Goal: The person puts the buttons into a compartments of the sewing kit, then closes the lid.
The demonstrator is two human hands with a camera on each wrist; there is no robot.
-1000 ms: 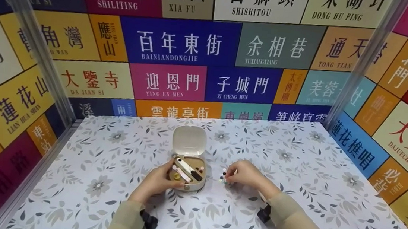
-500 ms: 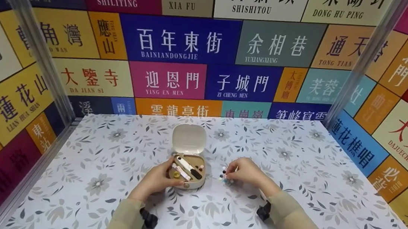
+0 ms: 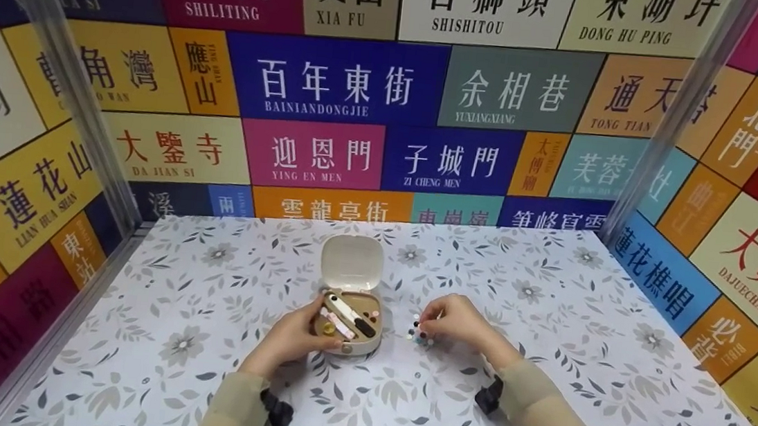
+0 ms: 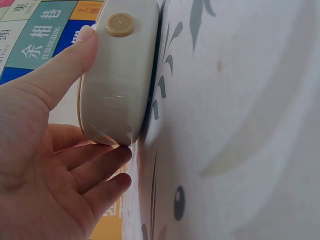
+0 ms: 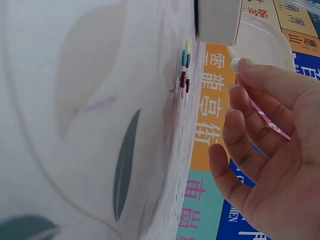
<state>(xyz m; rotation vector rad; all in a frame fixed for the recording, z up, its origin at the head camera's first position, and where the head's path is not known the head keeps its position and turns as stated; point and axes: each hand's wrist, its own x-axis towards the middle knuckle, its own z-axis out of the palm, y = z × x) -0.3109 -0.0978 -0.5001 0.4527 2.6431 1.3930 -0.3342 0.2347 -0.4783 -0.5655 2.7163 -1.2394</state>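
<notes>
A cream case (image 3: 366,343) stands on the table with its lid (image 3: 351,261) raised. Its brown tray (image 3: 361,297) holds a white tool with a dark end (image 3: 349,311), a pink-and-white piece (image 3: 338,323), a yellow piece (image 3: 329,329) and small round bits. My left hand (image 3: 291,333) grips the case from the left, thumb at the front near a tan button-like disc (image 4: 120,24) and fingers along its side. To the right, my right hand (image 3: 459,321) pinches a small white button (image 5: 235,64) at the thumb tip. Below lie several small coloured buttons (image 5: 184,75).
The table (image 3: 264,251) has a white cloth with grey leaf and flower prints. Panels with large lettering (image 3: 336,77) rise behind it and at both sides. Clear posts (image 3: 666,115) stand at the back corners.
Slightly more of the small buttons show beneath my right fingertips, and that hand has shifted only a little. My left hand and the case stay put.
</notes>
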